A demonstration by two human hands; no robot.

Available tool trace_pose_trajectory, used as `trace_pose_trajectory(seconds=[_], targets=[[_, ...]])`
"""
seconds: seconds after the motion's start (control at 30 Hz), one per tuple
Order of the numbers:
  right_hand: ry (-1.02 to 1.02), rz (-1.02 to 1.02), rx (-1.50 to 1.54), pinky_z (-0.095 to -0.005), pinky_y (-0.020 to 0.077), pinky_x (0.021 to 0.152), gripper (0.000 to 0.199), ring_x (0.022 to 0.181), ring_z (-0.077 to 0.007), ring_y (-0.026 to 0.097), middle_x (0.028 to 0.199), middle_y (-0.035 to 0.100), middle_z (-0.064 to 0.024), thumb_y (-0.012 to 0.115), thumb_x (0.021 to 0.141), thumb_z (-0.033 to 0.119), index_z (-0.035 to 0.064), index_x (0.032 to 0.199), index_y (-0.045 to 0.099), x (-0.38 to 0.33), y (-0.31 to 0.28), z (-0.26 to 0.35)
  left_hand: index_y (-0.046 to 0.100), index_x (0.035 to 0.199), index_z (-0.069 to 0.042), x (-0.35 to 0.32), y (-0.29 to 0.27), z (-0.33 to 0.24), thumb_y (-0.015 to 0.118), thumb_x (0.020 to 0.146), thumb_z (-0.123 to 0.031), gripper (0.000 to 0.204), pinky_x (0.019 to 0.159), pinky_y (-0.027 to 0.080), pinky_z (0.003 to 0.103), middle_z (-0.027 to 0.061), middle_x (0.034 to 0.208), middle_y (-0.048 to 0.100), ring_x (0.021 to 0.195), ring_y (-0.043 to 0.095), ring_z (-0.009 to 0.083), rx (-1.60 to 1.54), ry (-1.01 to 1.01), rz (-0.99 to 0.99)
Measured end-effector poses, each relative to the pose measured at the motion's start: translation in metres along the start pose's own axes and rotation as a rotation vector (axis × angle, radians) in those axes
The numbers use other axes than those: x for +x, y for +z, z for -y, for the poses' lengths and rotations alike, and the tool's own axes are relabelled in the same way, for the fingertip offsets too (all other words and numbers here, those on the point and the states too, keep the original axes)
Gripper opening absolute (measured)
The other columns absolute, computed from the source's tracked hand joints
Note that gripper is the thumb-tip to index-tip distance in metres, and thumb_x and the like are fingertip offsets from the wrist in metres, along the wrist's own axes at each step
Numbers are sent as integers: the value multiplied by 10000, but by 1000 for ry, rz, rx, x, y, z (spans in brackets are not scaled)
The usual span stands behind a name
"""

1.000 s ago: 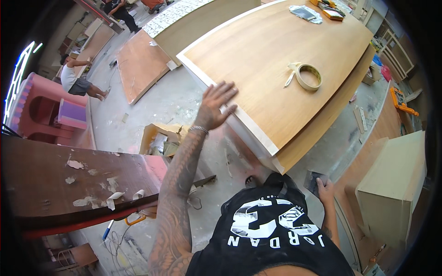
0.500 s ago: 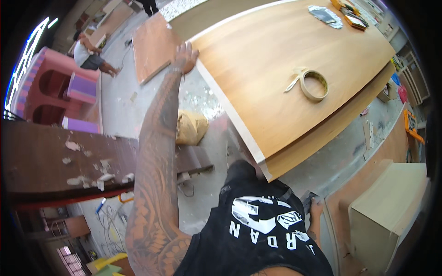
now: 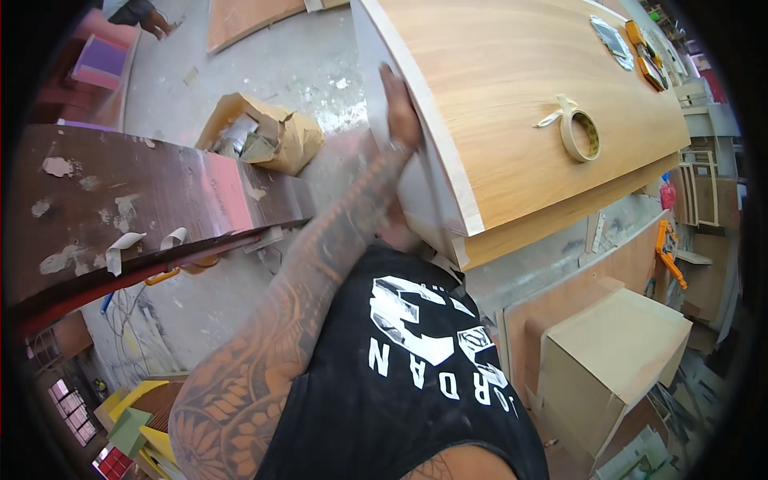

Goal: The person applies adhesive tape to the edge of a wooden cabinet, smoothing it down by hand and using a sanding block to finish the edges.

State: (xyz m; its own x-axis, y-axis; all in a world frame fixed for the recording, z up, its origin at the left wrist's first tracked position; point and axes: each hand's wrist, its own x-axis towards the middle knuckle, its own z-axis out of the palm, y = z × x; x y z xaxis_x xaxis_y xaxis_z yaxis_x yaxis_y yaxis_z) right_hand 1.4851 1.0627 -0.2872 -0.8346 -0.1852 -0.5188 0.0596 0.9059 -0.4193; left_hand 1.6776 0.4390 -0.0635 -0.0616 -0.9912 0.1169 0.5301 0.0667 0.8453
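My left hand (image 3: 402, 112) lies along the white-edged side of a large wooden panel unit (image 3: 496, 128), fingers stretched out and holding nothing. On the unit's light wood top rests a roll of masking tape (image 3: 580, 135) with a loose tail. A silver foil piece (image 3: 612, 42) and a yellow-and-black tool (image 3: 646, 56) lie at its far right. Under my left wrist is a blurred skin-coloured patch (image 3: 396, 228); whether it is my right hand or a leg, I cannot tell. No right forearm shows clearly.
A brown paper bag of scraps (image 3: 276, 136) stands on the floor, left of the unit. A dark board (image 3: 160, 184) with white smears and peeled strips juts in from the left. At the right sits a beige box (image 3: 616, 344). Another person (image 3: 144, 16) is partly visible far left.
My left hand has come down from the unit's far left corner to its side, nearer me. The view has shifted. My right hand, seen earlier with a dark flat piece, no longer shows clearly.
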Motion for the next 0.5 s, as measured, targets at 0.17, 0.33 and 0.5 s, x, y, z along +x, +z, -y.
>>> trace_pose_trajectory(seconds=[0.17,0.33,0.5], targets=[[43,-9,0,-395,511,766,446,885,-298,667,1040,700,-218,644,920,285,-119,1110,643,-69,-31,103,115,1532,77,-166,-18,130,253,1072,-451,713,1237,72,391,246,1625,81,1518,68,321,492,-245,-237],[-129,-3,56,-444,488,846,495,985,-377,666,1058,687,-272,626,933,405,-58,1107,652,-126,-43,163,115,1548,11,-250,-159,191,264,1040,-538,762,1171,152,462,221,1582,177,1442,185,330,506,-1079,-105],[-108,-54,8,-391,493,816,476,936,-265,635,1053,682,-186,654,931,311,-118,1135,622,-168,-43,140,160,1546,-15,-223,-118,194,305,1016,-585,792,1085,292,470,229,1496,342,1315,374,344,580,-710,-394]])
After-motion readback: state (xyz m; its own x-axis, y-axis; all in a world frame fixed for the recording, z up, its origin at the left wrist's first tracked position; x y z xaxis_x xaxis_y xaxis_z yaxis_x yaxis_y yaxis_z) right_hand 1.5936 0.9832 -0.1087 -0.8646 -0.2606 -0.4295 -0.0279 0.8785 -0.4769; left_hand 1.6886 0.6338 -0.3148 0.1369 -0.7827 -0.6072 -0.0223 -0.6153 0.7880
